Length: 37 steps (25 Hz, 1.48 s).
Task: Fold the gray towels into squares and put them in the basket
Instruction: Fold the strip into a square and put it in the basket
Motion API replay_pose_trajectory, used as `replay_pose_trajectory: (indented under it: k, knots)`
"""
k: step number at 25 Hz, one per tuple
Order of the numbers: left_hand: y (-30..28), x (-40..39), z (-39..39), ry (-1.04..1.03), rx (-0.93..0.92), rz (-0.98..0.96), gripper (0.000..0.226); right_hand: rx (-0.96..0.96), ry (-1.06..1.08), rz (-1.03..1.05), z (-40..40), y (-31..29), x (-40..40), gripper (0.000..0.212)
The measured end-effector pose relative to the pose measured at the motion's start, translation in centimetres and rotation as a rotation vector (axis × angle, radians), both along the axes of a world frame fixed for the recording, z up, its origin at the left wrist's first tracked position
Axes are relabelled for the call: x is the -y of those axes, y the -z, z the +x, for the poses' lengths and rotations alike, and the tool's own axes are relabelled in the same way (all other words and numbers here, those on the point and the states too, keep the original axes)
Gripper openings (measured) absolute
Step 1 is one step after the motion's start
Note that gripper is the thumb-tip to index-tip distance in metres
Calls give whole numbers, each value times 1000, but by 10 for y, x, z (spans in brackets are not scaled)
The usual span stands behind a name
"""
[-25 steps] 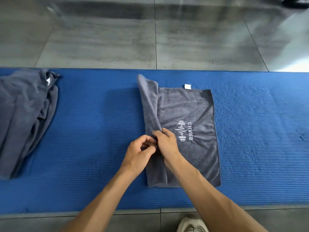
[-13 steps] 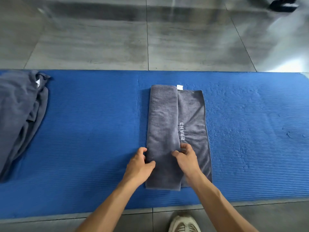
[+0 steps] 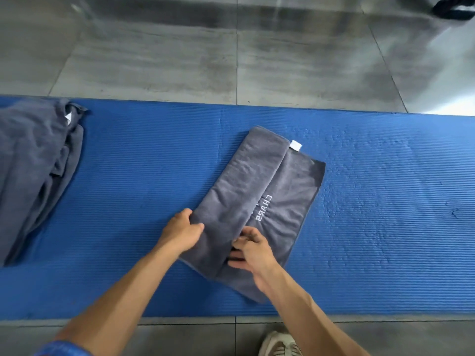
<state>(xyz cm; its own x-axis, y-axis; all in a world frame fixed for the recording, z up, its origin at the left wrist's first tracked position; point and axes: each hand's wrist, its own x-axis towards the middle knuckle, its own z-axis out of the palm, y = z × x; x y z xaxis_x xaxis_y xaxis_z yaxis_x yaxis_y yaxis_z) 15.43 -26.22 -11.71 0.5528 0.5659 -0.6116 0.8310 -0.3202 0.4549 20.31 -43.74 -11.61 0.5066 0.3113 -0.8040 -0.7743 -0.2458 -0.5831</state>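
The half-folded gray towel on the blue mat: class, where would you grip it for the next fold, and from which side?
Probably the gray towel's near short end, from the person's side: it lies as a long strip, and the left hand and right hand already hold there.

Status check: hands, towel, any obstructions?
Left hand grips folded towel at its left edge; right hand pinches the near flap. Unfolded pile waits far left. Basket not in view.
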Motion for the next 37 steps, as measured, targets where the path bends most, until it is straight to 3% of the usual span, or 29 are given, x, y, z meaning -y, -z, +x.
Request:
replay_pose_trajectory:
  k: [5, 7, 10, 11, 13, 15, 18, 22, 24, 28, 31, 34, 37]
  knots:
    - [-20, -91, 8, 65, 82, 445, 35, 41, -347, 113, -33, -16, -48, 47]
    - [-23, -108, 6, 45, 88, 542, 41, 144, -453, 110, -29, -12, -52, 43]
    - [-9, -97, -14, 108, 85, 503, 49, 325, -372, 43, -9, 0, -43, 29]
    - [0, -85, -24, 170, 118, 513, 48, 486, -350, -21, 1, 6, -35, 25]
    - [15, -55, -45, 324, 163, 575, 54, 1016, -485, -259, 28, 19, -13, 18]
    - [26, -28, -70, 476, 206, 600, 64, 1380, -706, -496, 52, 28, 19, 30]
    - [37, -14, -112, 744, 282, 600, 51, 1420, -912, -703, 75, 28, 62, 39]
    - [18, -41, -117, 690, 228, 431, 47, 1429, -943, -893, 88, 27, 57, 29]
    - [4, -48, -108, 675, 189, 318, 54, 1439, -969, -834, 97, 23, 37, 26]
    - [-2, -42, -105, 967, 161, 312, 60, 1561, -1338, -556, 116, 19, 37, 37]
    - [0, -38, -101, 923, 133, 337, 42, 1604, -1482, -593, 124, 13, 55, 39]
    - [-3, -31, -94, 918, 86, 385, 29, 1595, -1498, -641, 130, 10, 59, 44]
    - [-7, -24, -89, 928, -10, 451, 49, 1685, -1473, -795, 131, 12, 56, 55]
